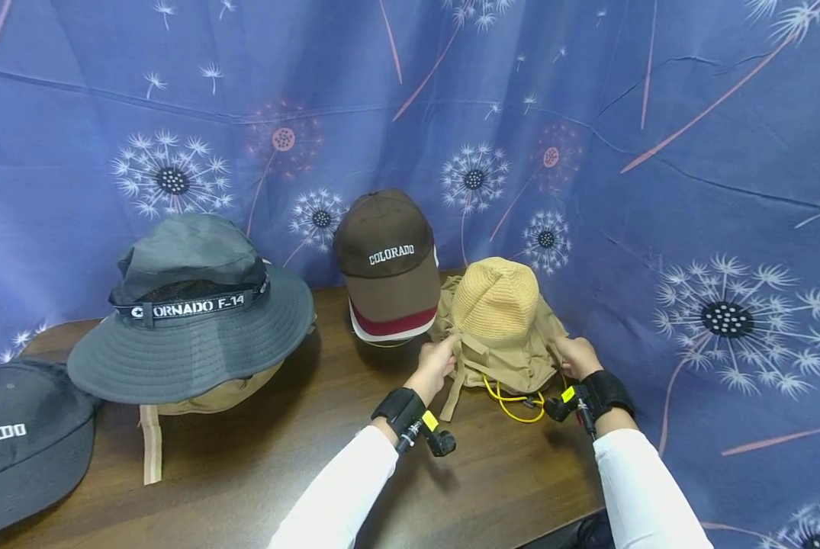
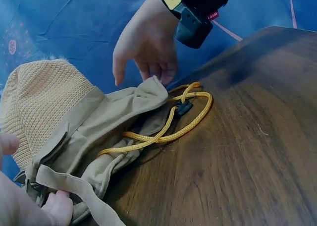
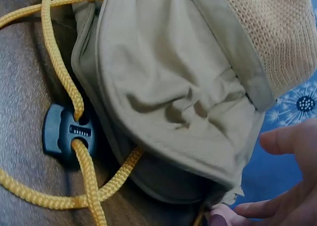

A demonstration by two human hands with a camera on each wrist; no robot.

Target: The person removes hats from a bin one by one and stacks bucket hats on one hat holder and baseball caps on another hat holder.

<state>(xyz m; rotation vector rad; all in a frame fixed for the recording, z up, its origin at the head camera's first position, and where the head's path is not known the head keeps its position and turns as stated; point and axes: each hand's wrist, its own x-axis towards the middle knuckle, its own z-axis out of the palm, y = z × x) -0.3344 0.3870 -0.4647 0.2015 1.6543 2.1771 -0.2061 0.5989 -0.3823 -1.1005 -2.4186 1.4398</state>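
Note:
A tan sun hat (image 1: 519, 358) with a woven straw-coloured crown (image 1: 497, 301) lies on the table, its fabric brim creased. A yellow cord (image 2: 190, 124) with a black cord lock (image 3: 69, 132) hangs from it onto the wood. My left hand (image 1: 435, 362) is at the brim's left side; in the left wrist view its fingertips (image 2: 58, 206) touch the fabric beside a loose tan strap (image 2: 74, 184), thumb apart. My right hand (image 1: 577, 357) is at the right side, its fingertips meeting the brim's edge, and the thumb (image 3: 282, 139) stands away from the fabric.
Left of the sun hat stands a stack of caps with a brown "COLORADO" cap (image 1: 389, 267) on top. Farther left are a dark grey wide-brimmed hat (image 1: 197, 351) over a tan one and a dark cap (image 1: 25, 442). A blue dandelion-print curtain (image 1: 382, 152) borders the wooden table (image 1: 245, 473).

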